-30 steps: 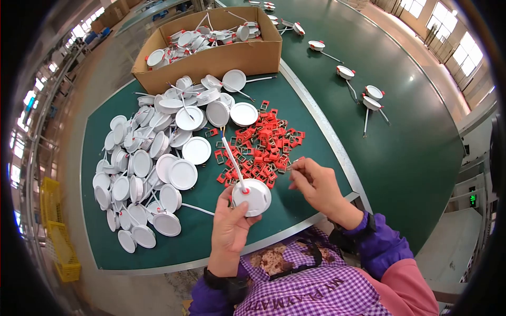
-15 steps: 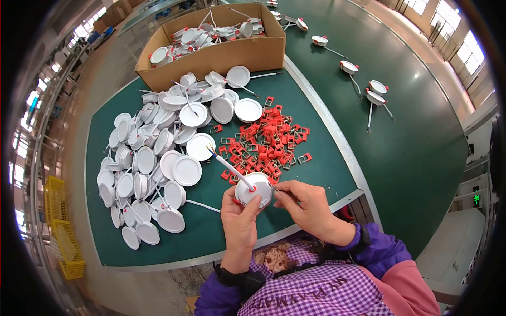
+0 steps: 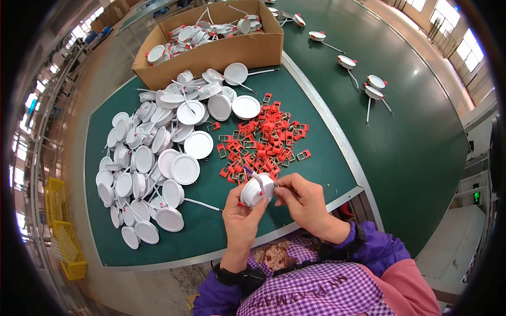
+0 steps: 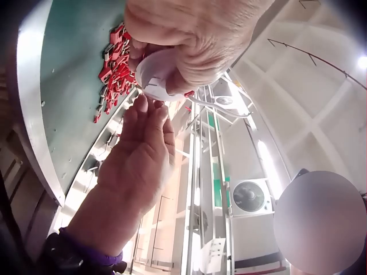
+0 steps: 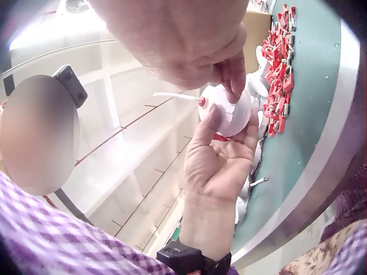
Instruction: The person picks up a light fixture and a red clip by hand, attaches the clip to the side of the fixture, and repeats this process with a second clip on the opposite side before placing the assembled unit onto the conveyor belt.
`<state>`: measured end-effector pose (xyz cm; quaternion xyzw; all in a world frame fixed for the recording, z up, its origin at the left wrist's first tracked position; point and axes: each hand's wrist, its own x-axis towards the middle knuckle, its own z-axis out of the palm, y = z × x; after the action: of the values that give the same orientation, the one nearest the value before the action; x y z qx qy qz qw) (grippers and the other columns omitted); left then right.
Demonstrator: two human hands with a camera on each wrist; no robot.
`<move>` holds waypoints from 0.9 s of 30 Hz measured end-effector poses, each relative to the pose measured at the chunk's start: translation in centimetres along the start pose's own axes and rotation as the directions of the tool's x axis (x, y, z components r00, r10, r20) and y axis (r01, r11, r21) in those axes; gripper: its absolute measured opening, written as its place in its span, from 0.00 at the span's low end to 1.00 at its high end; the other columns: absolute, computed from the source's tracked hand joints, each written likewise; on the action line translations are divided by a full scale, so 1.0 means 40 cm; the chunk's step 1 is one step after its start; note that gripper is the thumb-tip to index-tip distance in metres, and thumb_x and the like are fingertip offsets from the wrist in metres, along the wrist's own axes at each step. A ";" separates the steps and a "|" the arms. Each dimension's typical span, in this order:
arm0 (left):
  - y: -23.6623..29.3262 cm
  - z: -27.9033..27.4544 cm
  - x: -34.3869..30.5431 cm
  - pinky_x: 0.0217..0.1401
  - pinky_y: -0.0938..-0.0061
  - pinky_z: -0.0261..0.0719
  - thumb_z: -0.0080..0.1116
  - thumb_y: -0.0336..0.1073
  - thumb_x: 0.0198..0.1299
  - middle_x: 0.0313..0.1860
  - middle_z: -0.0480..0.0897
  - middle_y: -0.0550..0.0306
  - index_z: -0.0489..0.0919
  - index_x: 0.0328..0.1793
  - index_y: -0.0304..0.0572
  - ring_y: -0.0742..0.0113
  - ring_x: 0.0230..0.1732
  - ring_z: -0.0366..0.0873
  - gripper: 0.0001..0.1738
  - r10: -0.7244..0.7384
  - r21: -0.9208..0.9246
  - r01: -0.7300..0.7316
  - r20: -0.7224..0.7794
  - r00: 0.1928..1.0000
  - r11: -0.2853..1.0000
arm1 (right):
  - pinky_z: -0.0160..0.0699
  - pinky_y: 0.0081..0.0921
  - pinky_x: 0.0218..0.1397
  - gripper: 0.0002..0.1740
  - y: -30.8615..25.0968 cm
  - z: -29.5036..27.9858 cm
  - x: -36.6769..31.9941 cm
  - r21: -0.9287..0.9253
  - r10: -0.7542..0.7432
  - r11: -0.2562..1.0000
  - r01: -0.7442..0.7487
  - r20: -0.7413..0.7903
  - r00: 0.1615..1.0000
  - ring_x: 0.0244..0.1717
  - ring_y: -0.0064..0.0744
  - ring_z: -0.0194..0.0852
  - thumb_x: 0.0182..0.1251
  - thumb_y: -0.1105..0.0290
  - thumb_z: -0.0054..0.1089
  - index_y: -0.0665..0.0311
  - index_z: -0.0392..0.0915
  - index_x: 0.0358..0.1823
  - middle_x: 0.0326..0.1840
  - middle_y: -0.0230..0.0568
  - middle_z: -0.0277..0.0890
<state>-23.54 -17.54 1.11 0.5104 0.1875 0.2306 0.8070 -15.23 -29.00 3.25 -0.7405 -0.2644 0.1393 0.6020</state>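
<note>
My left hand [image 3: 241, 224] grips a round white downlight [image 3: 251, 193] by its sides above the near edge of the table. Its white cable, with bare coloured wire ends, sticks up from a red grommet on the back. A red clip shows at the lamp's left side, near my left fingers. My right hand [image 3: 307, 204] pinches a small spring clip [image 3: 275, 185] against the right side of the lamp, mostly hidden by the fingertips. In the right wrist view, the downlight [image 5: 234, 117] lies between both hands. Beyond it is a heap of red spring clips [image 3: 266, 139].
Many white downlights [image 3: 143, 159] are heaped on the left of the green table. A cardboard box [image 3: 221, 52] of lamps with red clips stands at the back. Along the green belt [image 3: 390, 168] to the right lie several clipped lamps [image 3: 373, 92]. Yellow crates [image 3: 66, 247] stand at far left.
My right hand has come from the clip heap to the lamp's right side with a clip. My left hand has moved slightly right and tilted the lamp.
</note>
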 end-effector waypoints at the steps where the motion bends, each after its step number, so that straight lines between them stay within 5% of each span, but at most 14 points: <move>1: -0.005 -0.001 -0.002 0.51 0.77 0.74 0.60 0.20 0.53 0.46 0.76 0.57 0.70 0.53 0.36 0.72 0.47 0.75 0.21 -0.006 0.020 0.005 0.008 1.000 1.000 | 0.76 0.18 0.28 0.05 0.003 -0.001 -0.001 0.000 0.002 1.000 -0.002 -0.002 1.000 0.25 0.22 0.77 0.63 0.78 0.54 0.70 0.72 0.40 0.27 0.41 0.76; 7: -0.004 0.005 -0.009 0.51 0.77 0.74 0.60 0.20 0.53 0.46 0.76 0.58 0.71 0.53 0.36 0.72 0.47 0.75 0.20 -0.020 -0.073 0.021 0.011 1.000 0.997 | 0.75 0.17 0.28 0.15 -0.006 -0.031 0.011 0.075 0.109 0.991 -0.111 0.021 0.994 0.26 0.21 0.78 0.56 0.79 0.61 0.69 0.70 0.45 0.37 0.37 0.78; 10: 0.013 0.009 -0.013 0.50 0.77 0.75 0.60 0.21 0.54 0.46 0.77 0.58 0.71 0.54 0.36 0.73 0.47 0.75 0.20 -0.036 -0.068 0.040 0.057 0.998 0.997 | 0.77 0.17 0.31 0.20 -0.026 -0.053 0.009 0.204 0.230 0.946 -0.251 0.121 0.966 0.30 0.24 0.81 0.58 0.79 0.59 0.69 0.67 0.53 0.44 0.43 0.78; 20: 0.030 0.005 -0.034 0.50 0.77 0.76 0.60 0.21 0.54 0.46 0.77 0.57 0.71 0.54 0.35 0.73 0.46 0.76 0.20 -0.153 -0.044 0.159 0.114 0.982 0.986 | 0.79 0.19 0.40 0.21 -0.021 -0.072 -0.002 0.257 0.303 0.894 -0.367 0.257 0.918 0.39 0.25 0.78 0.60 0.81 0.55 0.69 0.66 0.56 0.43 0.42 0.77; 23: 0.014 0.009 -0.029 0.53 0.76 0.74 0.60 0.21 0.54 0.48 0.77 0.54 0.70 0.56 0.34 0.71 0.49 0.75 0.23 -0.192 -0.085 0.204 0.133 0.972 0.975 | 0.78 0.18 0.38 0.19 -0.007 -0.066 -0.009 0.312 0.301 0.883 -0.351 0.197 0.933 0.35 0.22 0.78 0.62 0.79 0.55 0.70 0.67 0.55 0.40 0.42 0.78; 25: 0.033 0.012 -0.021 0.57 0.74 0.72 0.60 0.22 0.53 0.51 0.76 0.53 0.68 0.61 0.34 0.68 0.54 0.74 0.27 -0.103 -0.013 0.107 0.190 0.976 0.994 | 0.78 0.18 0.38 0.18 0.035 -0.108 0.012 0.288 0.268 0.910 -0.297 0.139 0.953 0.34 0.22 0.77 0.62 0.77 0.55 0.71 0.67 0.54 0.39 0.41 0.78; 27: 0.071 -0.036 -0.016 0.63 0.73 0.68 0.57 0.18 0.52 0.56 0.75 0.53 0.68 0.61 0.34 0.66 0.57 0.72 0.27 0.158 0.498 -0.189 0.104 0.982 0.846 | 0.78 0.19 0.37 0.17 0.084 -0.174 0.055 0.301 0.239 0.930 -0.213 -0.054 0.969 0.32 0.22 0.76 0.64 0.73 0.55 0.72 0.69 0.53 0.37 0.41 0.78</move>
<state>-25.37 -15.80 3.17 0.7254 0.1704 0.2303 0.6258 -9.02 -33.93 1.92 -0.6742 -0.1265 0.2120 0.6961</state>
